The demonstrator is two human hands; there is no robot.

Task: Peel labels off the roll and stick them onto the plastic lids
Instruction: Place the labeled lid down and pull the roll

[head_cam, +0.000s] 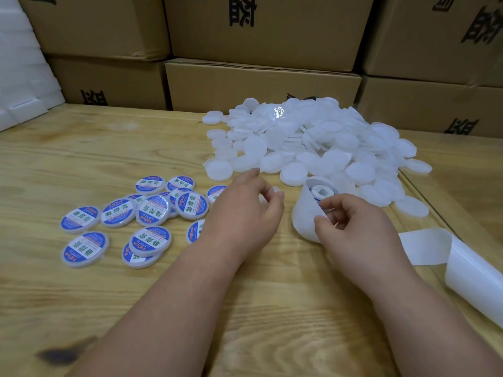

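Picking at white label roll (313,210) right-handed (351,227), left hand (245,210) seemingly pinching blank white plastic lid (276,190); dozen-odd blue-labelled round lids (152,209) done, big white heap (313,142) waiting

soft even light, edges warped

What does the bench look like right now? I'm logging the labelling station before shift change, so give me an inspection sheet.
Surface: wooden table, dark stain near its front edge.
Job's things: pile of plain white lids at the back right; labelled lids scattered on the left; label roll by the pile, its spent backing strip trailing right.
Clutter: nothing seen.
Hands: left hand holds a plain lid, mostly hidden; right hand pinches at the roll's backing.
Cables: nothing seen.
Surroundings: stacked cardboard boxes behind the table; white foam blocks far left.
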